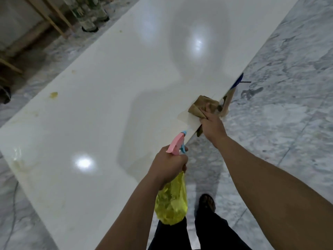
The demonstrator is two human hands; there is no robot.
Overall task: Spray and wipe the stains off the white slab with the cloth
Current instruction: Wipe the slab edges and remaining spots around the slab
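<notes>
Head view
Slab: the long white slab [111,98] runs from the near left off to the far right, glossy, with lamp glare on it.
Stains: a yellow blot [53,94] sits near the far-left edge; a wider yellowish smear [19,163] lies by the near-left corner; smaller specks dot the far edge.
Right hand: the right hand [213,127] reaches out to the slab's right edge, fingers clenched on the brown cloth [201,107].
Cloth: bunched, pressed against the slab's top right at the edge, with a bit hanging over the side below the hand.
Pale patch: a cream-toned strip [187,118] lies on the slab just beside the cloth; I cannot tell what it is.
Left hand: the left hand [168,166] is wrapped around the neck of the spray bottle [172,201], held near the slab's near edge.
Bottle: yellow body hanging down below the fist, pink head with a blue trigger pointing toward the slab.
Blue thing: a blue piece [237,81] sticks out past the slab's right edge, beyond the cloth.
Floor: grey marbled floor [288,87] all around; the person's dark trousers and a shoe [207,202] show below.
</notes>
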